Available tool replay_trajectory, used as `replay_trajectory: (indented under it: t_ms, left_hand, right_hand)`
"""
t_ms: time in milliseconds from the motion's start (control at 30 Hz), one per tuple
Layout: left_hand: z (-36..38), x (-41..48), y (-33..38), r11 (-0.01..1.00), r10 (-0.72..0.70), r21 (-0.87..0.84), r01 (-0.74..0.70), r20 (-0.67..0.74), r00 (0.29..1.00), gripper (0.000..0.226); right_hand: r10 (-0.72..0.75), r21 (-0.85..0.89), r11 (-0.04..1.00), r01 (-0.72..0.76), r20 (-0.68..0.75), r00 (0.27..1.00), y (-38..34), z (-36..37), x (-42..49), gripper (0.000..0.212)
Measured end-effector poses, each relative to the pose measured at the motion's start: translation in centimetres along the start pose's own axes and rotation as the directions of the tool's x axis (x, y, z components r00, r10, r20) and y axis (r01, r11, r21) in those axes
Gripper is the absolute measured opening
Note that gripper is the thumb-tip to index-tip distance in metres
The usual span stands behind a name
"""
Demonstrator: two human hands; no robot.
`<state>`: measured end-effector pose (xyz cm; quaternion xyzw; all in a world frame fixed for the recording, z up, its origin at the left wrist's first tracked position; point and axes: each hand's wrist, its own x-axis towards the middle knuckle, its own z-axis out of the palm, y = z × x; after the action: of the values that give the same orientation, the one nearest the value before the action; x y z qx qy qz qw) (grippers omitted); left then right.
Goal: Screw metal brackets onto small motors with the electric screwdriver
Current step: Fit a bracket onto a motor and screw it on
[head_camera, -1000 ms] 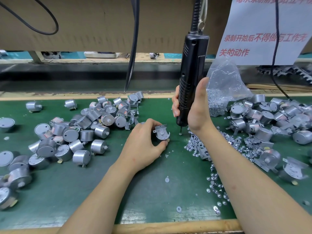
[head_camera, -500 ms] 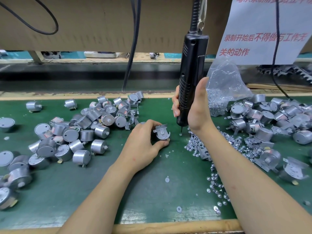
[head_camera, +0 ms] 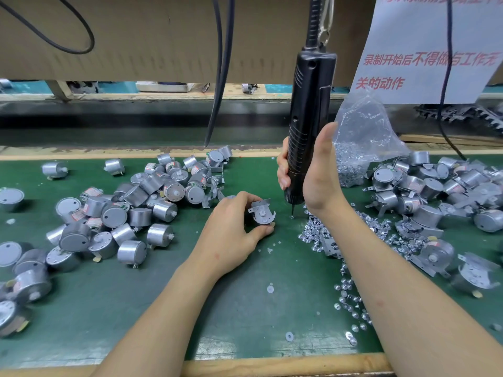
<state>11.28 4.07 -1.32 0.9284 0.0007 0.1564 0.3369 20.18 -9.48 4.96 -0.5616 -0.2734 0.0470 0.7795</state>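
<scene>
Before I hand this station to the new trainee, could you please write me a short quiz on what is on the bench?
1. Fill in: the left hand holds a motor fitted with a metal ___.
2. What grips the electric screwdriver? A. the left hand B. the right hand C. nothing
3. True or false: the screwdriver's bit touches the motor.
Key: 1 bracket; 2 B; 3 false, the bit stands beside it over the green mat.

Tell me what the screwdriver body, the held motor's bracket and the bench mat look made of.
Screwdriver body: likely moulded black plastic, semi-gloss, ribbed low down. Bracket: thin sheet metal, dull silver, with bent tabs. Bench mat: probably rubber or vinyl, matt green, scuffed pale near the front edge.
</scene>
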Motion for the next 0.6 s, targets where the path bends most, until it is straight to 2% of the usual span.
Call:
replay_trajectory:
  t_ms: [400, 600]
  left_hand:
    - [0.01, 0.07, -0.03, 1.000, -0.002, 0.010, 0.002, 0.000, 1.000, 0.037]
    - [-0.02, 0.02, 0.01, 1.000, -0.004, 0.007, 0.004, 0.001, 1.000, 0.037]
  right_hand:
    - [-0.023, -0.050, 0.999, 0.020, -0.044, 0.999, -0.29, 0.30, 0.08, 0.079]
    - [-0.026, -0.039, 0.999, 0.026, -0.019, 0.999, -0.32, 0.17, 0.08, 0.079]
